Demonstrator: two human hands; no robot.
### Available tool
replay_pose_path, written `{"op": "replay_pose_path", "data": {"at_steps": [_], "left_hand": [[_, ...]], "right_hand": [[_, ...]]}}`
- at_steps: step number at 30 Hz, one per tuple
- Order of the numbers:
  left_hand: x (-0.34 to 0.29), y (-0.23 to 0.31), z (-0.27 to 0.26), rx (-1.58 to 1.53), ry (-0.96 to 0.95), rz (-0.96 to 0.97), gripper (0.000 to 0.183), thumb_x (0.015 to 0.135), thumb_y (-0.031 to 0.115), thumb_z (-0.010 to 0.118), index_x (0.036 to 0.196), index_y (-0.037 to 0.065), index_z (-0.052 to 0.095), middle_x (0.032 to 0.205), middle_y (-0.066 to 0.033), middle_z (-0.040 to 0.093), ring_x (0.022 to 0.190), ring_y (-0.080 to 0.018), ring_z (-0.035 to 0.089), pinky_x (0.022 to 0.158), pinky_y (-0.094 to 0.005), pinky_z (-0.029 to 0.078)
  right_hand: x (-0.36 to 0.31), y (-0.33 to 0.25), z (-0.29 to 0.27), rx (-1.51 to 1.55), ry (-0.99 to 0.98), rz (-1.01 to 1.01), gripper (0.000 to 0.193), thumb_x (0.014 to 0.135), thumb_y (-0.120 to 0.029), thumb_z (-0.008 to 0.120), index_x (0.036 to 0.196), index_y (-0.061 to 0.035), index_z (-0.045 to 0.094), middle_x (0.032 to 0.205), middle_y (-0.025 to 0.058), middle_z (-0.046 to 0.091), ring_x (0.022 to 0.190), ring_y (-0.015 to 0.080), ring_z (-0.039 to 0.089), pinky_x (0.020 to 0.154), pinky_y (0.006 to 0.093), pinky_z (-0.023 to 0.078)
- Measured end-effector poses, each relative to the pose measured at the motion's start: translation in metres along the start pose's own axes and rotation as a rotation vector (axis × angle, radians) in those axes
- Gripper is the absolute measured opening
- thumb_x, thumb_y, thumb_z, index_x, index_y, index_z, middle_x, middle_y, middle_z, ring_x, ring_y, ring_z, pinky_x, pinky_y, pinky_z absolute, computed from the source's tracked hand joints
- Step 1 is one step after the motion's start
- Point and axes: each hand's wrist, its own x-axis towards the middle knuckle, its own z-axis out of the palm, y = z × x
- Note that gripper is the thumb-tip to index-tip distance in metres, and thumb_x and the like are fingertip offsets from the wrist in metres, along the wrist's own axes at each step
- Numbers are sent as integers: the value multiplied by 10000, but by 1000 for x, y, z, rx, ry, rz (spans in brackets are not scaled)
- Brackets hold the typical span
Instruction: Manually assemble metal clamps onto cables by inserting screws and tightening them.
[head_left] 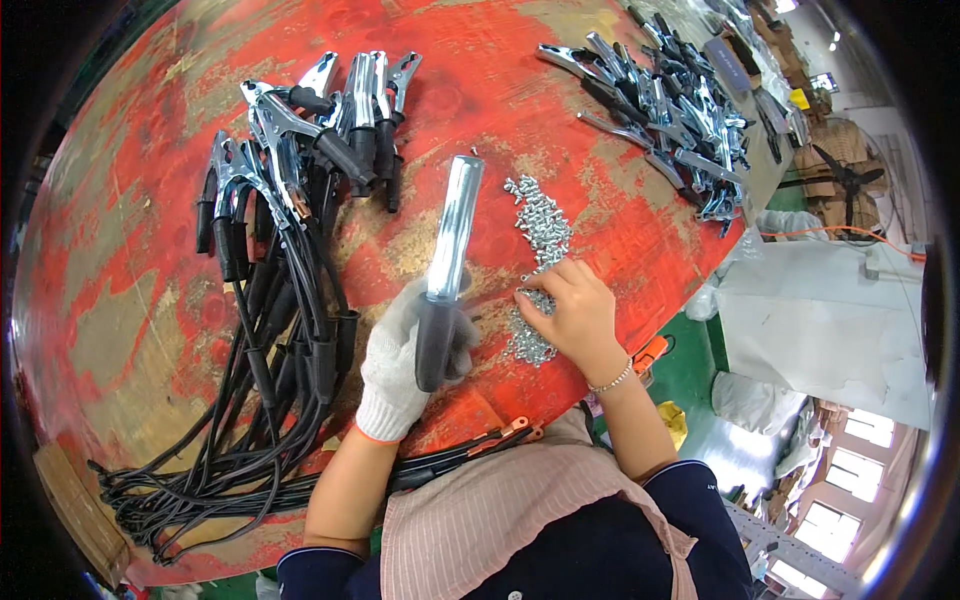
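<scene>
While left grip [398,352] cradles its black handle [434,345], clamp [455,230] protrudes.

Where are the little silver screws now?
In the head view, the little silver screws lie on the red table, right of the gloved left hand, with the bare right hand at them.

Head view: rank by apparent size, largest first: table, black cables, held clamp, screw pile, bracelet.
1. table
2. black cables
3. held clamp, screw pile: unsure; first looks nearer camera, right hand covers part of second
4. bracelet
</scene>
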Motion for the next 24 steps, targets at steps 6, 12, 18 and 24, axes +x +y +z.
{"op": "replay_pose_path", "data": {"at_steps": [6, 12, 18, 24], "left_hand": [[2, -2, 12, -7, 90, -41, 396, 974, 275, 483, 1268, 11, 505, 753, -68, 647, 506, -82, 556, 432, -201, 406], [2, -7, 7, 95, 32, 35, 399, 977, 265, 470, 1281, 7, 491, 790, -86, 646, 517, -97, 565, 446, -210, 427], [2, -10, 6, 91, 17, 64, 410, 969, 272, 499, 1280, 6, 487, 810, -90, 645, 529, -106, 568, 459, -215, 434], [5, -18, 1, 165, 37, 65, 379, 968, 226, 517, 1280, 13, 484, 829, -97, 643, 554, -120, 575, 480, -232, 451]], "right_hand": [[2, 0, 1, 58, -14, -22, 127, 726, -193, 756, 796, -120, 678, 789, 27, 591, 757, 219, 584, 655, 339, 483], [0, -1, -5, 20, -58, 7, 105, 747, -202, 739, 797, -136, 673, 809, 17, 591, 801, 216, 589, 680, 346, 483], [-2, -1, -4, 44, -72, 20, 125, 752, -227, 738, 817, -136, 684, 813, 18, 594, 810, 215, 590, 689, 345, 481], [0, -2, -1, 46, -45, 21, 143, 741, -219, 745, 824, -120, 685, 786, 28, 591, 782, 219, 589, 673, 341, 475]]}}
